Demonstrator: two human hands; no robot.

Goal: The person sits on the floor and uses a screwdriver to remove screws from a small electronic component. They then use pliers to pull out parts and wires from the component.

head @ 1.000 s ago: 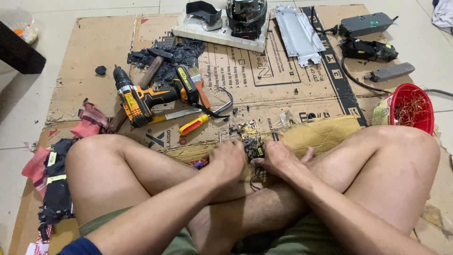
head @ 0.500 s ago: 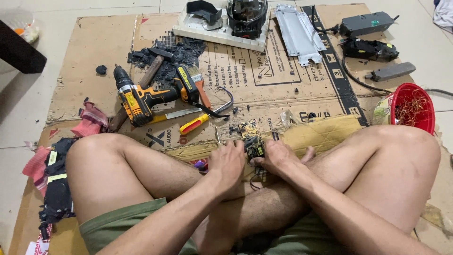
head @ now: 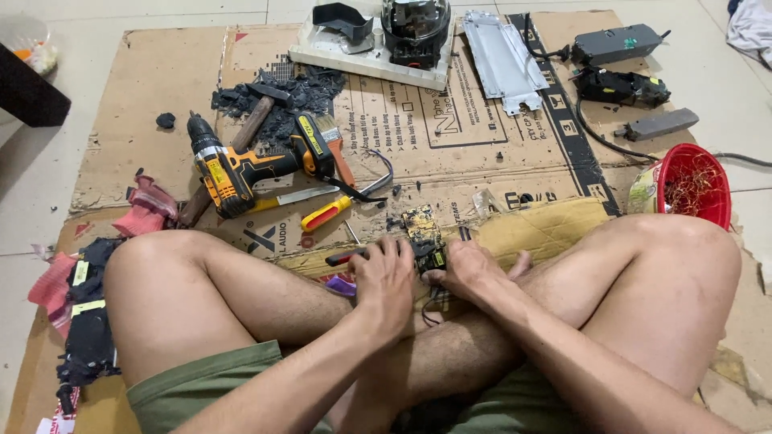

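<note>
— While we sit cross-legged at the bottom centre of the frame, both hands meet on the small circuit board (head: 425, 239), which lies just above our shins, at the near edge of the cardboard sheet (head: 145, 88). Where do we see trouble?

— Our left hand (head: 386, 277) has its fingers curled together over a dark-handled tool (head: 344, 257); we cannot tell what kind of tip it has. Our right hand (head: 466, 269) pinches the board's lower edge, fingers closed on it. If the tool slips off a part, we judge it would run straight toward the right fingers or our bare legs.

— And the board itself?

— It looks charred and brittle. Too much prying may snap it or fling bits toward us, since nothing clamps it but our pinch.

— Anything around us?

— The yellow screwdriver (head: 326, 214) and loose wire (head: 378, 173) lie just above the hands; a sudden jerk could knock them. The cordless drill (head: 233, 173) and hammer (head: 241, 137) at left centre sit well apart, so we worry less. The red bowl (head: 687, 185) of wire scraps at the right edge is near our knee; shifting the leg could tip it.
</note>
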